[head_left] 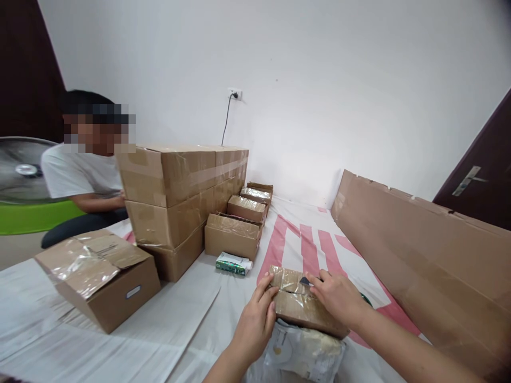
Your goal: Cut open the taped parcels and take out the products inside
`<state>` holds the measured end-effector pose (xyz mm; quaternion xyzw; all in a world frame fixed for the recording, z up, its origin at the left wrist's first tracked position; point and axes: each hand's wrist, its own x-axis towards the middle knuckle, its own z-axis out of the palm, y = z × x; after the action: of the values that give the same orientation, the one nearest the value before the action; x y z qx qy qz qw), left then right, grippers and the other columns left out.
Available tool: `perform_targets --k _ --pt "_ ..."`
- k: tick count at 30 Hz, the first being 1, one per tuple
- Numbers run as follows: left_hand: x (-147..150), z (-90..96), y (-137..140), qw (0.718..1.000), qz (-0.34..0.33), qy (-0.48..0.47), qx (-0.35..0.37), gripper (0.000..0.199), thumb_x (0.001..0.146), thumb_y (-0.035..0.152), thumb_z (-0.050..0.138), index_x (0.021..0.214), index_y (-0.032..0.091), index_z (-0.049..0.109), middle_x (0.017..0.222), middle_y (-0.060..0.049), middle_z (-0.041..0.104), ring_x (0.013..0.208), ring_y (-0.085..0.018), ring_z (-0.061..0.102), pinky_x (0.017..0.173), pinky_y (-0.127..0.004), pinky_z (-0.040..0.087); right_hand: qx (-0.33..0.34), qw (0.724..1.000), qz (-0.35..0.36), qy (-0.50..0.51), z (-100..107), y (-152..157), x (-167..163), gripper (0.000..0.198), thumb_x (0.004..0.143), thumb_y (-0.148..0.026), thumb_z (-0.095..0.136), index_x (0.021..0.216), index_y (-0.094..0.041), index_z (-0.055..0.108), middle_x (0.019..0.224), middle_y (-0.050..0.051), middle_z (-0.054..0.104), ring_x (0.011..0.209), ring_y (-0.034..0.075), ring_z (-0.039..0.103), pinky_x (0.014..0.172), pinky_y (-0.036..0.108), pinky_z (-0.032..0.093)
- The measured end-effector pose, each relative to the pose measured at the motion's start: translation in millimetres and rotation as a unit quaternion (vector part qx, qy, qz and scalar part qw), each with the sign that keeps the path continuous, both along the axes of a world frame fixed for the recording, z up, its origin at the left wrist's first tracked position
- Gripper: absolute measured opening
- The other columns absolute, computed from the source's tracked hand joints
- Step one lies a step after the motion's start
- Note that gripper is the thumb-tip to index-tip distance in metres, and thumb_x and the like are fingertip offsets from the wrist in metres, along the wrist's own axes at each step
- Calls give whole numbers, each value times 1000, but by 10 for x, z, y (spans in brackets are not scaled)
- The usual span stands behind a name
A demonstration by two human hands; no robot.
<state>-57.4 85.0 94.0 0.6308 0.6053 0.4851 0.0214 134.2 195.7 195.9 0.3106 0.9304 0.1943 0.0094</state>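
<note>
A small taped cardboard box (pixel 303 308) lies in front of me. My left hand (pixel 257 314) grips its left end, fingers over the top edge and thumb at the near corner. Above the box's top, my right hand (pixel 335 295) is closed on a small dark pointed tool (pixel 304 281), blade-like in shape; most of it is hidden by the fingers. The tip is at the taped top. Nearer to me, against the box, is a whitish printed plastic package (pixel 305 351). Part of a dark green rounded thing (pixel 366 300) shows behind my right wrist.
Taped cartons (pixel 187 175) are stacked at left centre, with several smaller boxes (pixel 233 234) beside them. A green-white small carton (pixel 233 263) lies near. Another carton (pixel 104 271) is at left. A person (pixel 80 170) sits behind the stack. A tall cardboard sheet (pixel 423 250) borders the right.
</note>
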Motion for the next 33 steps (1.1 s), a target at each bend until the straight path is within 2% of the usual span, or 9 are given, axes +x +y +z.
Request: perform_targets --k 11,14,20,26,28,30,32,33 --pt "1 -33 21 1000 5 -11 22 32 90 15 40 113 21 61 143 -10 48 133 -24 45 105 -42 47 14 1000 12 -6 -19 5 -5 35 95 -29 45 129 -25 53 93 9 66 81 22 64 66 29 47" --pt "-1 -35 14 1000 3 -11 19 32 90 15 40 114 22 61 144 -10 47 134 -24 44 105 -42 46 -2 1000 -5 9 -35 -1 8 36 95 -29 43 130 -26 52 95 9 67 81 22 65 67 30 47" --pt "-1 -20 8 1000 5 4 2 32 91 15 38 114 20 59 144 -12 46 135 -24 42 106 -43 46 -84 995 3 45 -137 -56 36 36 95 -33 42 129 -30 54 107 7 68 90 25 67 77 35 50" --pt "-2 -24 9 1000 -5 -11 3 32 91 15 37 115 21 58 146 -11 44 136 -24 41 107 -43 45 -75 995 -8 65 -35 -84 -1 36 95 -31 41 127 -30 56 105 7 69 87 24 67 75 34 50" --pt "2 -43 -4 1000 -10 -22 -1 33 92 16 38 117 22 57 147 -11 42 136 -24 41 107 -44 43 -75 992 -29 99 16 16 77 38 96 -33 37 129 -31 55 102 6 69 86 23 67 74 33 51" --pt "11 -67 -22 999 -14 -37 -7 34 92 16 38 120 23 56 149 -11 39 136 -25 40 108 -45 42 -84 980 -69 169 -15 188 266 41 96 -36 32 131 -32 53 105 5 69 89 22 67 75 33 51" --pt "24 -92 -39 998 -21 -53 -7 36 91 14 38 122 23 54 152 -11 34 138 -25 38 109 -45 41 -101 954 -124 252 -201 403 542 45 95 -41 26 130 -31 53 114 5 67 95 22 67 80 34 52" --pt "31 -102 -45 998 -25 -60 -5 38 90 13 38 123 23 53 153 -11 31 139 -24 36 110 -44 40 -122 941 -156 275 -364 511 689 47 93 -46 27 129 -32 55 114 5 68 96 23 67 80 34 53"
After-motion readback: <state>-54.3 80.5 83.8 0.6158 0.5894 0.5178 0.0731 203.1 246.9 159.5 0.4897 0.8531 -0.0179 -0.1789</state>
